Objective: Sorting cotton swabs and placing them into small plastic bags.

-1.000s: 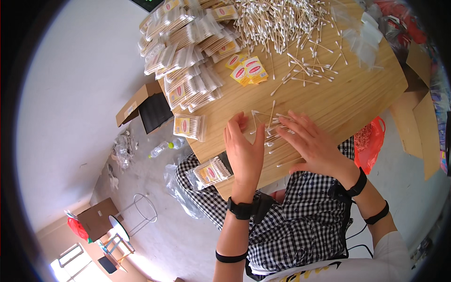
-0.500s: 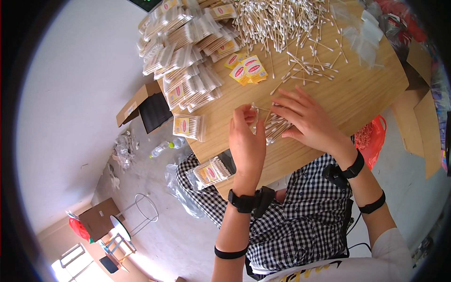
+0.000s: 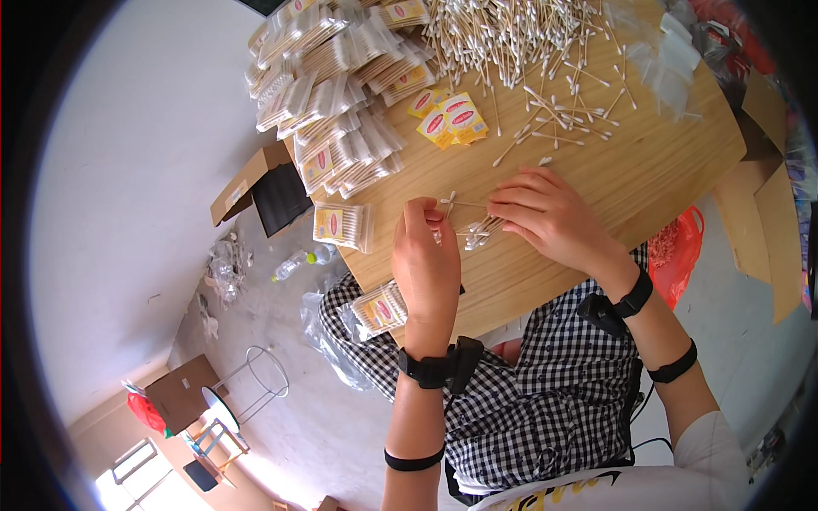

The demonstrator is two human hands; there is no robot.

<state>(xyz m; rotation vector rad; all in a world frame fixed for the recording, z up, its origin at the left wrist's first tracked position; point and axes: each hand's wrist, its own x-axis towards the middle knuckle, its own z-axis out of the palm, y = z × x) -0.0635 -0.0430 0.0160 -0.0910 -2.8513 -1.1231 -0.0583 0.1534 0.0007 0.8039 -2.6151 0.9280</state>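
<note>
two hands (image 3: pixel 552 218) at cotton swabs (image 3: pixel 482 232)

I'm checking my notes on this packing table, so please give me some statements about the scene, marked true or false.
1. Yellow cards lie on the wooden table. True.
2. The large heap of loose cotton swabs is at the table edge nearest the person's lap. False: the large heap is toward the far side.
3. The right hand is at a small bunch of swabs. True.
4. The red bag sits on top of the table. False: the red bag is beyond the table's right edge.
5. Filled clear packets are piled on the table's left side. True.
</note>
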